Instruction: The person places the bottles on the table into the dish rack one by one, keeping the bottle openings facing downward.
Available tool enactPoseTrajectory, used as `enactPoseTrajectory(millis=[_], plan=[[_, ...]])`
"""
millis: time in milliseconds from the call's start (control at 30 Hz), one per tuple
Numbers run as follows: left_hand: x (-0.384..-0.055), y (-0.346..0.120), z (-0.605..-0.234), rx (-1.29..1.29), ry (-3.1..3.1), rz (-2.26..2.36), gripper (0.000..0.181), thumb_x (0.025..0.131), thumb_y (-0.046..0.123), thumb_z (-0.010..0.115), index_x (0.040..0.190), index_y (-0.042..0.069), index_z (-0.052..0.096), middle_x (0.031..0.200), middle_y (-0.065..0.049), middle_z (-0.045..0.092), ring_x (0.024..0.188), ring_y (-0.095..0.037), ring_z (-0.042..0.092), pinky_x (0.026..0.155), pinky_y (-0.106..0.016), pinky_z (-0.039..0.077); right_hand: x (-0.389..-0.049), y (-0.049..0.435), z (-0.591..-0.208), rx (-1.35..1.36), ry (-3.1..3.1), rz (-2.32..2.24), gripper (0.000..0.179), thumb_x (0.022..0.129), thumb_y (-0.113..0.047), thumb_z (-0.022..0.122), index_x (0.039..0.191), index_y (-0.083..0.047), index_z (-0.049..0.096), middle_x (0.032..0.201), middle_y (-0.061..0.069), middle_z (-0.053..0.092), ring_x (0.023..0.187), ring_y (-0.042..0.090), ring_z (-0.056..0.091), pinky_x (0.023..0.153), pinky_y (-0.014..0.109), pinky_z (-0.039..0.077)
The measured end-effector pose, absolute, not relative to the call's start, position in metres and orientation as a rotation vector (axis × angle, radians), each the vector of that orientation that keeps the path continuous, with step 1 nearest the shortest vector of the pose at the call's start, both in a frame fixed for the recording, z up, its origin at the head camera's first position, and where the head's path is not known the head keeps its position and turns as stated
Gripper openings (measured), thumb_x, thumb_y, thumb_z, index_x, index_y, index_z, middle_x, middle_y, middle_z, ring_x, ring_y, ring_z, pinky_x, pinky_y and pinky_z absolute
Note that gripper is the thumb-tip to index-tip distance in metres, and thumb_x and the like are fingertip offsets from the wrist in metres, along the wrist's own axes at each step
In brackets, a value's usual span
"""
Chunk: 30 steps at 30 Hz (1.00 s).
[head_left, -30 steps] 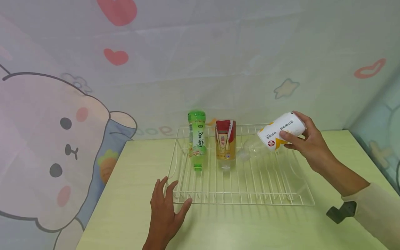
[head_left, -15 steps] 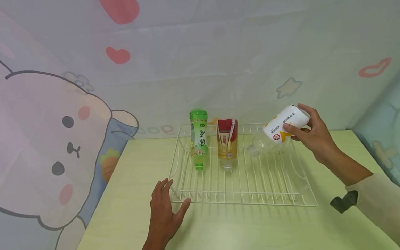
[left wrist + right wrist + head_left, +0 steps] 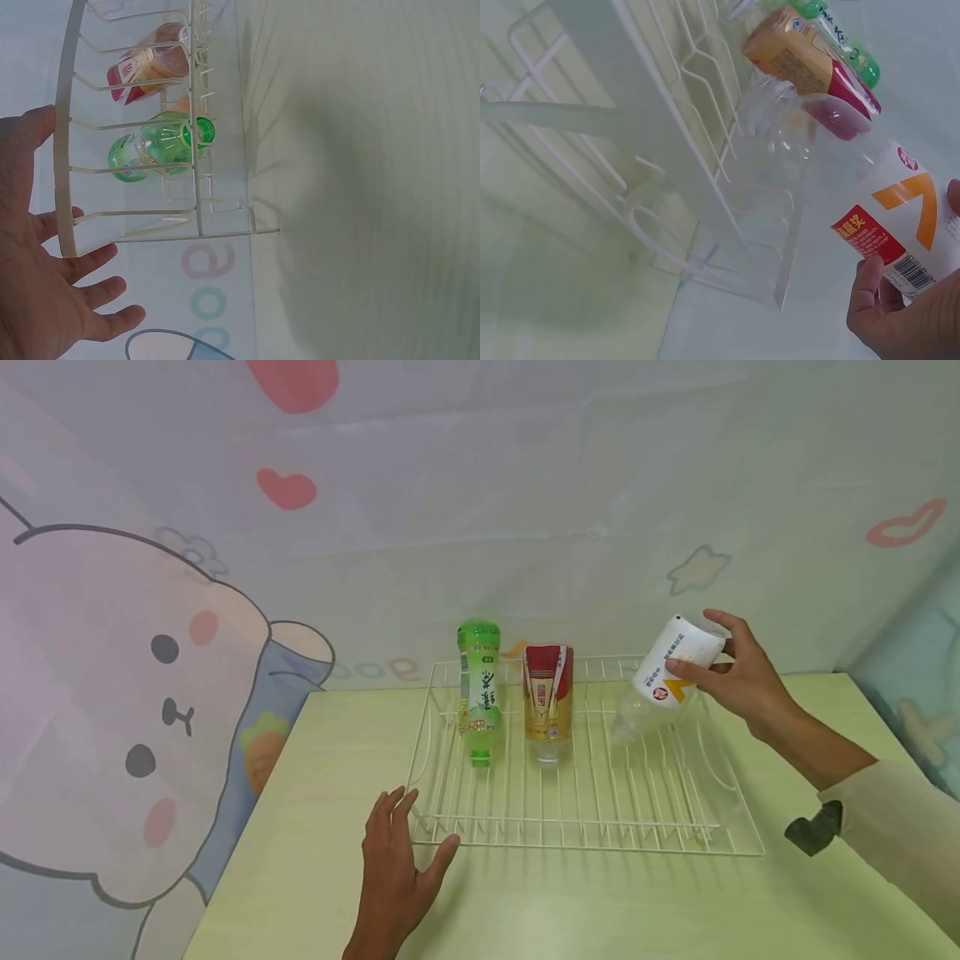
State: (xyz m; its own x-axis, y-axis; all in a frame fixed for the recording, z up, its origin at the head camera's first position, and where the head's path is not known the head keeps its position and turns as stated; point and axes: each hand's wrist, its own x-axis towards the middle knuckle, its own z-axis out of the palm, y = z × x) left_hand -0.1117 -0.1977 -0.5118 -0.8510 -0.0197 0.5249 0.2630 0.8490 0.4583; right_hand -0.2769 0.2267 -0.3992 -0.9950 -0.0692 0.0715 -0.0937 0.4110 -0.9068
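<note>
My right hand (image 3: 750, 681) grips a clear plastic bottle (image 3: 678, 660) by its white label, over the right part of a white wire rack (image 3: 555, 843). The bottle tilts neck-down, its mouth pointing left toward the rack's wires. In the right wrist view, the bottle's label (image 3: 919, 217) shows an orange stripe and a red patch. At the rack's front left corner, my left hand (image 3: 397, 868) has its fingers spread, with the thumb right at the rim in the left wrist view. A green tea bottle (image 3: 480, 693) and a red-and-gold bottle (image 3: 547, 693) stand upside down in the rack.
The rack stands on a pale yellow-green table (image 3: 585, 910). Behind it hangs a light cloth (image 3: 525, 527) printed with hearts and a cartoon animal, and a side cloth (image 3: 918, 635) closes off the right.
My right hand first lifts the bottle slightly right and away from the red-and-gold one, then shifts back left and tips it steeper, neck down. My left hand closes in slightly on the rack corner.
</note>
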Motion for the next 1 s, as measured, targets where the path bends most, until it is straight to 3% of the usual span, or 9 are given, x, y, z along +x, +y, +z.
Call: enactPoseTrajectory(millis=[367, 667, 1000], plan=[[-0.112, -0.198, -0.511, -0.168, -2.504, -0.761, 0.072, 0.084, 0.035, 0.078, 0.139, 0.001, 0.045, 0.143, -0.023, 0.044, 0.138, -0.046, 0.033, 0.097, -0.071, 0.028, -0.283, 0.215, -0.399, 0.162, -2.7, 1.675, 0.101, 0.089, -0.044, 0.073, 0.161, -0.021, 0.004, 0.139, 0.019, 0.043, 0.107, 0.031, 0.057, 0.077, 0.026, 0.05], [-0.112, -0.197, -0.508, -0.161, -2.508, -0.774, 0.073, 0.085, 0.034, 0.077, 0.14, 0.002, 0.043, 0.144, -0.022, 0.043, 0.139, -0.045, 0.032, 0.097, -0.071, 0.028, -0.287, 0.208, -0.39, 0.199, -2.737, 1.634, 0.103, 0.089, -0.039, 0.075, 0.16, -0.016, 0.004, 0.135, 0.02, 0.044, 0.108, 0.033, 0.058, 0.077, 0.03, 0.05], [-0.112, -0.197, -0.509, -0.149, -2.518, -0.803, 0.075, 0.085, 0.034, 0.078, 0.141, 0.001, 0.041, 0.145, -0.021, 0.043, 0.14, -0.044, 0.031, 0.099, -0.071, 0.027, -0.292, 0.2, -0.396, 0.234, -2.795, 1.602, 0.104, 0.09, -0.037, 0.074, 0.16, -0.015, 0.001, 0.138, 0.027, 0.041, 0.115, 0.041, 0.055, 0.086, 0.042, 0.049]])
